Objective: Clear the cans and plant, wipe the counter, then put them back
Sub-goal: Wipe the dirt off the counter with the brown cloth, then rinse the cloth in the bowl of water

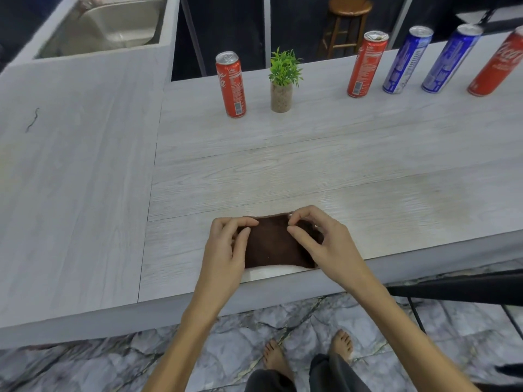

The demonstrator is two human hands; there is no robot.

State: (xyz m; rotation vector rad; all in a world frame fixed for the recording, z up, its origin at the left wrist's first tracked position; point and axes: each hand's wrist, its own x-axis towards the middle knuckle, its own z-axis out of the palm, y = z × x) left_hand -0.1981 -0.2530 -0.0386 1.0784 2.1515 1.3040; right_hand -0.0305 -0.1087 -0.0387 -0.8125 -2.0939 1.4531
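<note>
A folded dark brown cloth [273, 241] lies flat near the front edge of the pale wood-grain counter [283, 165]. My left hand [226, 244] pinches its left edge and my right hand [319, 236] pinches its upper right corner. Along the counter's far side stand a red cola can [231, 84], a small green plant in a speckled pot [283, 80], a second red can [366, 65], two blue cans [407, 60] [451, 59], and another red can [496, 63] at the right border.
A sink [113, 24] is set into the counter's left wing at the top left. A wooden stool [346, 24] stands behind the counter. A dark chair frame [452, 290] sits low on the right. Marbled floor and my bare feet lie below.
</note>
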